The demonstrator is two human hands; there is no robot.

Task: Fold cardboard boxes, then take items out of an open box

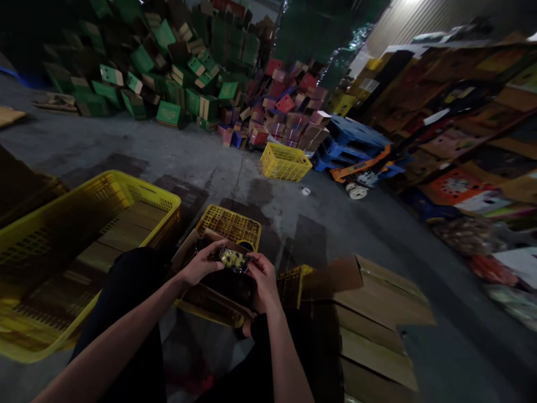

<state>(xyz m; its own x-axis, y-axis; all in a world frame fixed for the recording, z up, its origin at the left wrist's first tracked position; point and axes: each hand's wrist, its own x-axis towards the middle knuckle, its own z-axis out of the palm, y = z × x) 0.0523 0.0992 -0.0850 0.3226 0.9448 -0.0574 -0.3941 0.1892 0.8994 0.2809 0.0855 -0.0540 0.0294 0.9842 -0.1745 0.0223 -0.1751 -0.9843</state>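
Note:
A small yellow packet with dark spots in shiny clear wrapping (234,259) is held level between my two hands; its exact kind cannot be made out. My left hand (202,265) pinches its left end with thumb and fingers. At the other end, my right hand (263,273) grips it between thumb and fingertips. Below the packet is an open cardboard box (184,253) with a dark interior, its contents hard to see. Yellow plastic crating (230,218) shows behind the box and under its near edge.
To the left stands a large yellow crate (165,210) with cardboard boxes inside. Flattened cardboard (377,296) lies at right. Farther off are another yellow crate (286,162), blue pallets (352,134), an orange pallet jack (363,165) and heaps of green boxes (170,113) and red boxes (285,103).

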